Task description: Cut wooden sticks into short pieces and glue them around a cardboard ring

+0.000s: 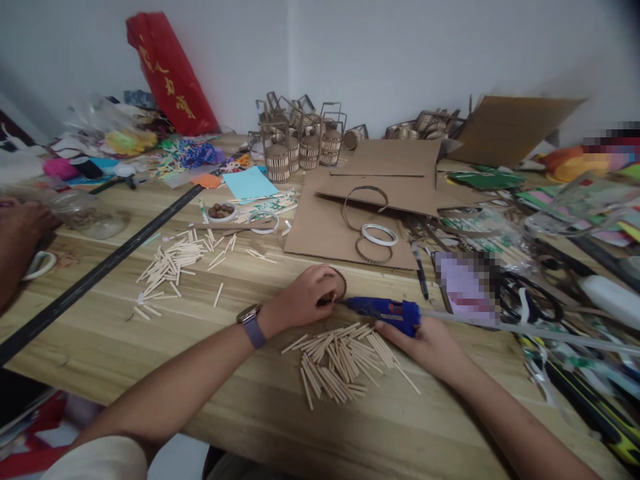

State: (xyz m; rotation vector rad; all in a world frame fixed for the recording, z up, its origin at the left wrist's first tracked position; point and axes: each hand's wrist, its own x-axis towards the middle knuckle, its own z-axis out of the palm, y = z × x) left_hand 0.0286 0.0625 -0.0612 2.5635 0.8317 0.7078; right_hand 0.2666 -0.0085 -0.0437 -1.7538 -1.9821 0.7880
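My right hand [425,343] is closed round a blue hot glue gun [387,312], its nozzle pointing left; a long clear glue stick [530,328] sticks out of its back. At the nozzle tip, my left hand [313,293] pinches a small brown corrugated cardboard ring [342,283], partly hidden by the fingers. Below both hands lies a pile of short wooden sticks [340,363]. A second pile of pale sticks [173,263] is spread further left.
Cardboard sheets [310,220] carry a tape roll [379,235] and cardboard rings. Small stick-covered baskets [278,163] stand by the wall. Scissors [533,297], a pen [420,270] and a cutter [590,407] lie right. At far left is another person's hand [25,223] near a plastic jar [93,217].
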